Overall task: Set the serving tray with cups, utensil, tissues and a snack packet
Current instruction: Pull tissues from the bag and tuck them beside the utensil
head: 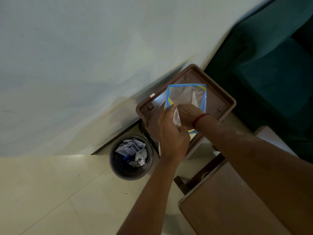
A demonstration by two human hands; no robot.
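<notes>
Brown and flat, the table (228, 206) is filling the lower right corner nearest the camera, its pale-trimmed edge running diagonally toward the hands. Beyond it a pale wall (84, 56) is taking up most of the upper left, meeting the cream tiled floor (50, 192) along a dark skirting line, and the floor is lying open and bare to the left. A dark green sofa (271, 65) is closing off the upper right, its side sitting just beside the serving tray (225, 99). That tray, brown plastic with a raised rim and rounded corners, is lying between wall and sofa, with a small white sticker on its rim too small to read. A round dark bin (131, 157) is standing on the floor just left of the tray, holding crumpled papers. Over the tray, the clear snack packet (187, 97) with blue and yellow borders is being held up; no print on it can be read. The left hand (172, 138) is curling its grip around the packet's lower part, fingertips pinching the blue edge. The right hand (188, 116), with a red thread at the wrist, is pressing its grip closed on the packet's middle.
</notes>
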